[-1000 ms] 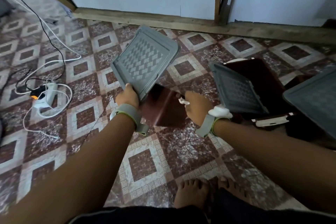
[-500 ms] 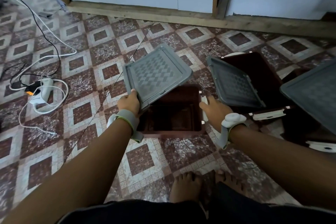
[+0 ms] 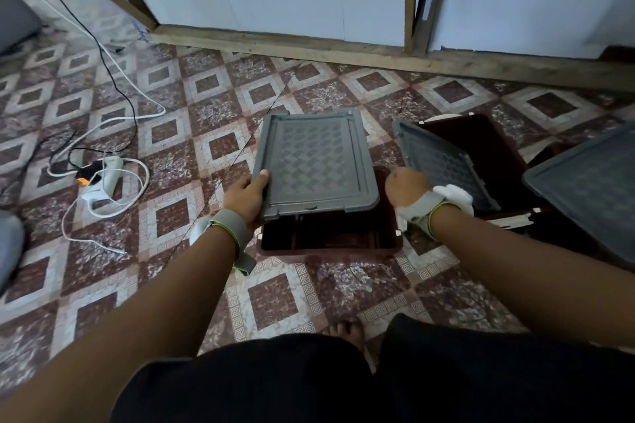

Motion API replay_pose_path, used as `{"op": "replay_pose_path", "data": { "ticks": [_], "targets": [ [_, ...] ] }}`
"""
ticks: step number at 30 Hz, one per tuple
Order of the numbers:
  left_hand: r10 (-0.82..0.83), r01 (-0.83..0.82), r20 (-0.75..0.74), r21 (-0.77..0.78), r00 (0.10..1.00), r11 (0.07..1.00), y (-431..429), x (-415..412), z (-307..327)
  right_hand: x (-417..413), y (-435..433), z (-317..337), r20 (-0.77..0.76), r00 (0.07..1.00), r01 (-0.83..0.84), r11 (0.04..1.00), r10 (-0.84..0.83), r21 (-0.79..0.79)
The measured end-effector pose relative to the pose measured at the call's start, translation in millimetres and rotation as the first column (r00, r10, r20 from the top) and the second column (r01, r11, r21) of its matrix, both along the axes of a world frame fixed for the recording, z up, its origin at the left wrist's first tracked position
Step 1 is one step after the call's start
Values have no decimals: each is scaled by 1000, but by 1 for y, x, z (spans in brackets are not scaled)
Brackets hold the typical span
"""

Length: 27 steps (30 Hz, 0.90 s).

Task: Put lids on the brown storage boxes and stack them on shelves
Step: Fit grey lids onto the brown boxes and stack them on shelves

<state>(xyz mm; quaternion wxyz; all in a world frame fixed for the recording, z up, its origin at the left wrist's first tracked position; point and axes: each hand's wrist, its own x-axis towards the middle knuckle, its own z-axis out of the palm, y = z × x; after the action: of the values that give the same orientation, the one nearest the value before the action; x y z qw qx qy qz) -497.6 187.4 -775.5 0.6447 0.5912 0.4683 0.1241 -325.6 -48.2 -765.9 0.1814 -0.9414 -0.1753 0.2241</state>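
An open brown storage box point(image 3: 330, 247) stands on the tiled floor in front of me. A grey lid point(image 3: 316, 165) lies flat over its far part, while the near part of the box stays uncovered. My left hand point(image 3: 245, 197) grips the lid's left edge, thumb on top. My right hand point(image 3: 407, 185) sits at the box's right rim beside the lid, knuckles towards me. Its fingers curl down out of sight.
To the right a second brown box point(image 3: 488, 137) has a grey lid point(image 3: 443, 165) leaning inside it, and a third grey lid point(image 3: 591, 189) lies at the right edge. A power strip with cables point(image 3: 103, 178) lies left. A wooden beam point(image 3: 343, 51) runs along the wall.
The lid has come down from a steep tilt and swung over the box, now nearly flat above it. My right hand moved from the box's near side to its right rim.
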Motion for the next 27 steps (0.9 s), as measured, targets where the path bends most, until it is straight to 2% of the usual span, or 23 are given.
{"op": "replay_pose_path", "data": {
  "ticks": [1, 2, 3, 4, 5, 7, 10, 13, 15, 17, 22, 25, 27],
  "targets": [
    [0, 0, 16, 1, 1000, 1000, -1, -3, 11, 3, 6, 15, -148, 983, 136, 974, -110, 180],
    [-14, 14, 24, -2, 1000, 1000, -2, -6, 20, 6, 10, 27, -339, 923, 295, 899, -181, 323],
    [-37, 38, 36, -8, 999, 999, -4, -9, 28, 4, 12, 39, -521, 829, 442, 810, -204, 385],
    [-70, 70, 43, -13, 997, 997, -6, -11, 34, 4, 14, 47, -611, 765, 525, 748, -206, 406],
    [-108, 109, 48, -19, 993, 994, -7, -15, 38, 6, 15, 49, -636, 743, 556, 719, -207, 416],
    [-178, 180, 37, -58, 983, 982, -9, -18, 43, 6, 15, 53, -597, 770, 544, 719, -225, 432],
    [-177, 181, 44, -137, 983, 974, -13, -21, 53, 4, 15, 52, -502, 825, 508, 728, -258, 461],
    [-32, 63, 108, -289, 994, 955, -14, -18, 62, -4, 10, 39, -588, 759, 602, 643, -279, 473],
    [86, -25, 168, -335, 982, 942, -14, -13, 64, -13, 10, 28, -656, 692, 690, 542, -301, 480],
    [124, -68, 177, -292, 976, 954, -18, -6, 56, -18, 11, 19, -662, 676, 713, 516, -325, 475],
    [240, -226, 150, -106, 959, 968, -9, -7, 31, -33, 21, 2, -623, 723, 639, 631, -298, 440],
    [297, -297, 15, 70, 955, 952, 7, -16, 23, -30, 23, 0, -571, 727, 655, 635, -381, 410],
    [324, -310, -70, 159, 944, 937, 16, -21, 17, -25, 21, -1, -417, 813, 566, 721, -407, 400]
  ]
}}
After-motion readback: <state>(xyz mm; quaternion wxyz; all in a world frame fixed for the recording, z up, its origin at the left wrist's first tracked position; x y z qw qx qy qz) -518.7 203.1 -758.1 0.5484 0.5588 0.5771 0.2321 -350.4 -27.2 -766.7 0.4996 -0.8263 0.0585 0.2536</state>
